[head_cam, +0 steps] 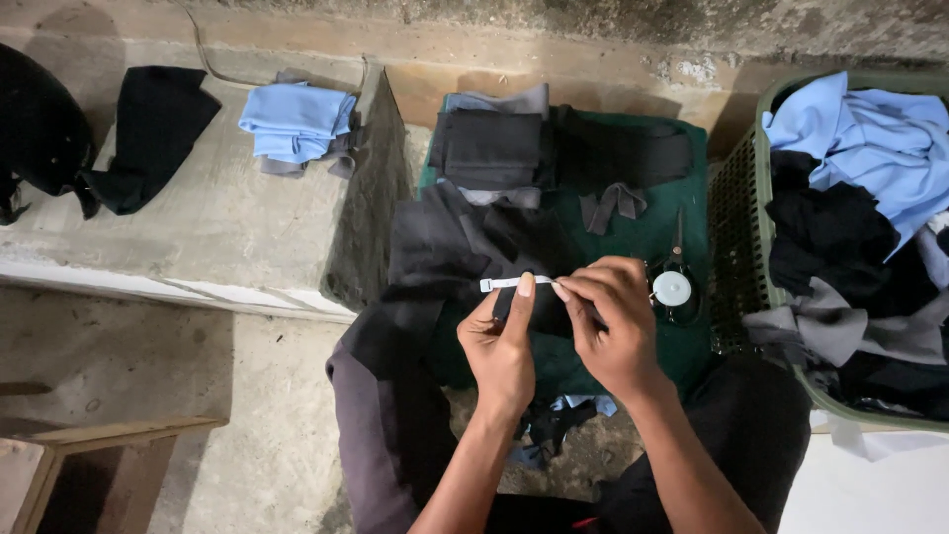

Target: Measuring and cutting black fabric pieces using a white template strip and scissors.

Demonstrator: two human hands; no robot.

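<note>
My left hand and my right hand are together over a dark grey and black garment spread on a green cloth. Both pinch a narrow white strip that sticks out to the left of my left thumb. A white round spool lies just right of my right hand, beside black scissors. Folded black and grey pieces lie beyond the garment.
A green basket at the right holds blue, black and grey clothes. On the concrete ledge at the left lie folded light blue cloth and black cloth. A wooden frame stands at the lower left.
</note>
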